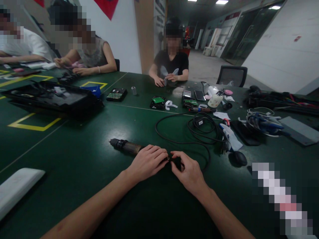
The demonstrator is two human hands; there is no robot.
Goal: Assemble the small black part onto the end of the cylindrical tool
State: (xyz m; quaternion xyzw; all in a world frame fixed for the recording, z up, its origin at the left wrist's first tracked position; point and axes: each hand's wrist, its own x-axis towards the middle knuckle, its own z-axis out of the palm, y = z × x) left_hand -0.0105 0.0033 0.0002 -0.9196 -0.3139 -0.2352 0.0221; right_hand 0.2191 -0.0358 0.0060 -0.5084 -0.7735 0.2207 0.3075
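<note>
An electric screwdriver (129,147) lies on the green table with its bit end pointing left. My left hand (151,161) is closed over its rear part, which the fingers mostly hide. Close by on the right, my right hand (188,169) pinches a dark cable connector at the screwdriver's tail end. A small brassy bit shows between the two hands; whether the connector touches the screwdriver I cannot tell. From behind my right hand a black cable (183,142) curves up to a loose coil.
A black tray (87,101) with parts stands left. Circuit-board units (158,102) lie beyond the hands. A computer mouse (238,158), a black phone-like slab (245,133) and a blue cable bundle (264,123) lie right. A white object (20,184) sits front left. Several people sit across.
</note>
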